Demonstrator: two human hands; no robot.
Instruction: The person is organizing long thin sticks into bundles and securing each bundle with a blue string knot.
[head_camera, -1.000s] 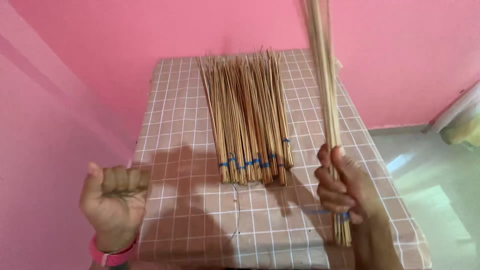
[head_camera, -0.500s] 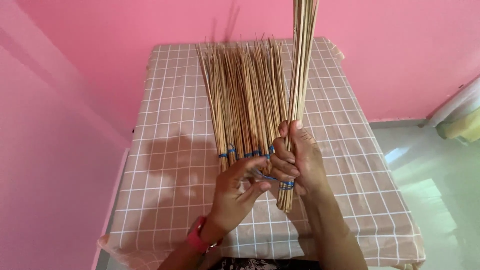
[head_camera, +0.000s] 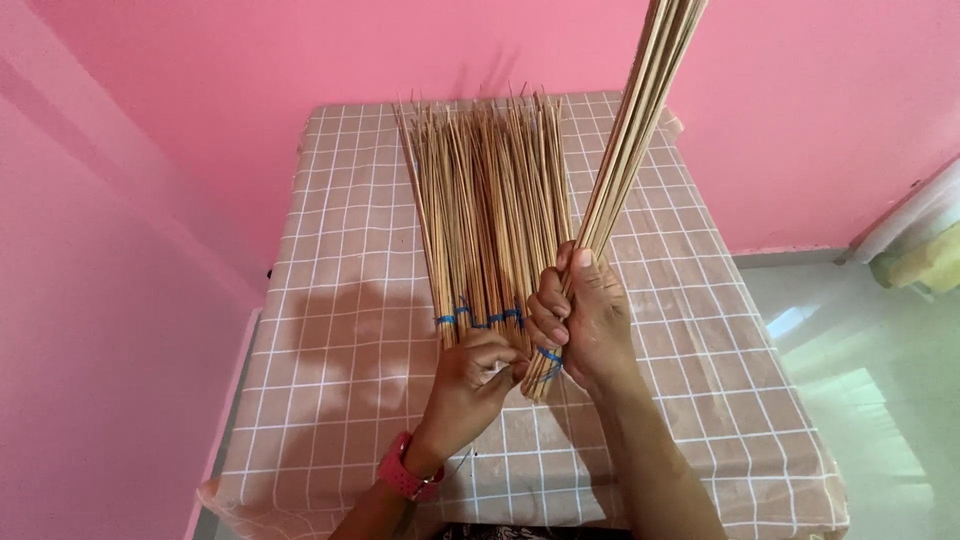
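Note:
My right hand (head_camera: 585, 315) grips a bundle of thin tan sticks (head_camera: 632, 140) near its lower end, holding it tilted up and to the right above the table. A blue band (head_camera: 549, 358) circles the bundle's base. My left hand (head_camera: 478, 378), with a pink wristband, pinches at that band beside the bundle's bottom. Behind both hands, several more stick bundles (head_camera: 485, 210) tied with blue bands lie side by side on the table.
The table wears a brown cloth with a white grid (head_camera: 340, 330) and stands against a pink wall (head_camera: 250, 90). A pale tiled floor (head_camera: 860, 370) lies to the right, with a light-coloured object at the right edge.
My left hand came in from the far left to the base of the held bundle. My right hand carried the bundle toward the middle and tilted its top to the right.

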